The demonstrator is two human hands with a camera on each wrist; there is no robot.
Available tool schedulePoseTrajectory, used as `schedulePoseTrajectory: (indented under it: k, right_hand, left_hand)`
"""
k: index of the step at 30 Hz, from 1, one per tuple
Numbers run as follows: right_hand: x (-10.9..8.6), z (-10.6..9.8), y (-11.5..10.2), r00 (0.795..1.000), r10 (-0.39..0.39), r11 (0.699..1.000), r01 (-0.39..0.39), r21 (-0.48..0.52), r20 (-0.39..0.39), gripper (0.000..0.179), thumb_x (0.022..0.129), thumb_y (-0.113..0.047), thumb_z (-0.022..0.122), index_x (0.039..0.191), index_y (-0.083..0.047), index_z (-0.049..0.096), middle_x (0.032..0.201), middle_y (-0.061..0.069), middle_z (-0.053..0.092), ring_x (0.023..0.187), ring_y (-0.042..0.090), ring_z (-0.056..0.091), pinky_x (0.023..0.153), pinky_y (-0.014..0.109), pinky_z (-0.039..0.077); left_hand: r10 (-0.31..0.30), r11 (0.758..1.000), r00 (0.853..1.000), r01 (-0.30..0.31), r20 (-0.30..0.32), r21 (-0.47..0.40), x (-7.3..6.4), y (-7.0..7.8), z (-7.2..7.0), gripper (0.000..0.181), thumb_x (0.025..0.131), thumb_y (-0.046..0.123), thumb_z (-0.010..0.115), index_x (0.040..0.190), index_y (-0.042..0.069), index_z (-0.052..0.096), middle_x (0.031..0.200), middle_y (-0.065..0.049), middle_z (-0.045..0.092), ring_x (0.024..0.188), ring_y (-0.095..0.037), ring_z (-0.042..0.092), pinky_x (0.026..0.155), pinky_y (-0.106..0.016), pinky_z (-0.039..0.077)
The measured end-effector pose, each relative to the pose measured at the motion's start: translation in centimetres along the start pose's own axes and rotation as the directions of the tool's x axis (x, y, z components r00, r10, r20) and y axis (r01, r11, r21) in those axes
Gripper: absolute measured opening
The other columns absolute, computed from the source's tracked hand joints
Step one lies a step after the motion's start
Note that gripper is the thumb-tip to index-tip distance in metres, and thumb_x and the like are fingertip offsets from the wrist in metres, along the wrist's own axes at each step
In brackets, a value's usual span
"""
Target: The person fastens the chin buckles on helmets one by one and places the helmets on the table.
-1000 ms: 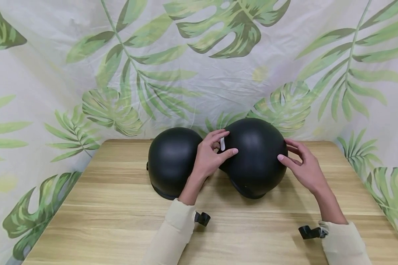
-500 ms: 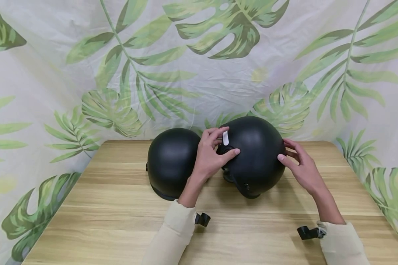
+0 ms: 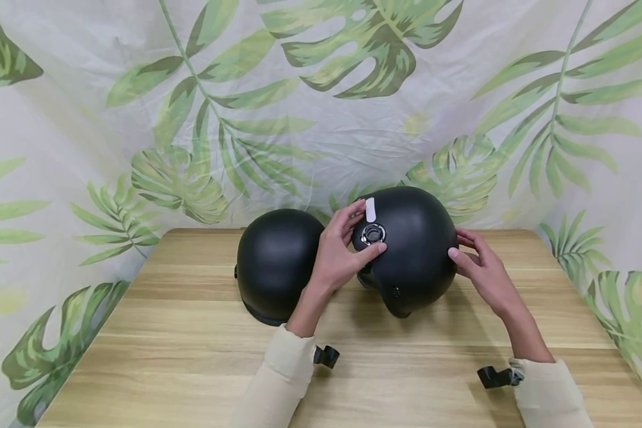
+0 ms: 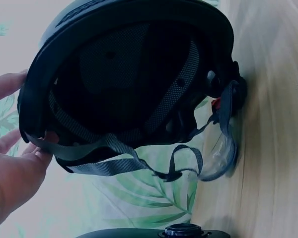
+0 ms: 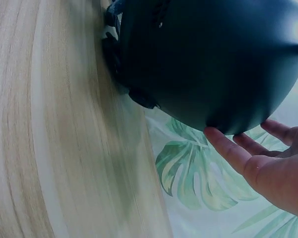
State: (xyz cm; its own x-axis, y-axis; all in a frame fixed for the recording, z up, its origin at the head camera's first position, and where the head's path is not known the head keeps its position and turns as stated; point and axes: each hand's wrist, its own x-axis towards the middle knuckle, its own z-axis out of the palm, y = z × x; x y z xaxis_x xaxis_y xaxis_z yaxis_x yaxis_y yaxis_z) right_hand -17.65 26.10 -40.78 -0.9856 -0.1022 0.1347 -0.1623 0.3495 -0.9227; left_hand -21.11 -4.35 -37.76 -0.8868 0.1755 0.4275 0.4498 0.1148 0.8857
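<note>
A matte black helmet [image 3: 417, 249] is tilted between both hands, its side with a white sticker [image 3: 371, 210] and a round fitting [image 3: 373, 234] facing up. My left hand [image 3: 336, 249] grips its left edge, thumb beside the fitting. At the helmet's right side my right hand [image 3: 484, 267] holds the shell with thumb and fingertips. In the left wrist view the open underside shows a dark padded lining, grey straps [image 4: 107, 166] and a small red piece [image 4: 216, 103]. The helmet's lower parts sit close over the table in the right wrist view.
A second black helmet [image 3: 278, 261] stands dome up just left of my left hand, which partly covers it. Both rest areas are on a wooden table [image 3: 406, 380]. Behind the table hangs a leaf-patterned cloth [image 3: 342, 142].
The held helmet has turned and tilted between my hands. Its round fitting, side vents and more of the white sticker have come into view. The second helmet stays in place.
</note>
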Motion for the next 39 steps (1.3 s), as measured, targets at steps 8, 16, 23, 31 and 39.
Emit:
schedulePoseTrajectory:
  k: [8,16,23,31,39]
  right_hand:
    - [0.18,0.18,0.17,1.0,-0.024,0.999,0.024,0.048,0.003,0.059,0.114,-0.026,0.053,0.165,-0.003,0.033,0.162,0.026,0.038,0.115,-0.014,0.06,0.093,0.008,0.054]
    - [0.02,0.07,0.2,1.0,-0.019,0.998,0.019,0.065,0.0,0.059,0.114,-0.025,0.054,0.164,-0.002,0.033,0.16,0.024,0.038,0.113,-0.013,0.062,0.092,0.009,0.055]
    - [0.17,0.08,0.37,0.999,-0.009,0.996,0.005,0.093,0.039,0.057,0.115,-0.025,0.051,0.162,0.002,0.032,0.16,0.025,0.035,0.117,-0.009,0.06,0.092,0.013,0.057]
    - [0.13,0.4,0.28,0.999,-0.042,0.997,0.041,0.072,0.005,0.058,0.113,-0.022,0.053,0.163,0.002,0.034,0.164,0.025,0.037,0.124,-0.012,0.054,0.098,0.007,0.051]
    - [0.1,0.72,-0.03,0.998,-0.05,0.997,0.053,0.055,-0.042,0.057,0.113,-0.023,0.054,0.163,-0.001,0.037,0.162,0.02,0.041,0.127,-0.011,0.052,0.098,0.006,0.049]
  left_hand:
    - [-0.03,0.999,0.999,0.03,0.011,0.013,0.0,0.07,0.0,0.085,0.085,0.011,0.091,0.159,0.009,0.05,0.155,-0.014,0.053,0.147,-0.029,0.056,0.125,-0.047,0.043]
    - [-0.082,0.994,0.996,0.084,-0.024,0.077,-0.11,0.12,0.32,0.08,0.088,0.02,0.09,0.157,0.009,0.052,0.149,-0.013,0.064,0.135,-0.028,0.065,0.117,-0.044,0.052]
    - [-0.022,0.996,0.999,0.026,-0.046,0.089,-0.11,0.26,0.7,0.067,0.091,0.021,0.088,0.151,0.008,0.06,0.143,-0.013,0.068,0.122,-0.026,0.069,0.111,-0.044,0.056]
    - [-0.014,0.999,1.0,0.013,0.017,0.05,-0.2,0.51,0.71,0.069,0.093,0.015,0.083,0.155,0.005,0.054,0.137,-0.019,0.07,0.126,-0.031,0.069,0.111,-0.048,0.056]
    - [-0.004,0.996,0.999,0.0,0.049,0.092,-0.13,0.65,0.75,0.069,0.093,0.02,0.084,0.155,0.011,0.056,0.139,-0.016,0.069,0.13,-0.029,0.067,0.114,-0.048,0.054]
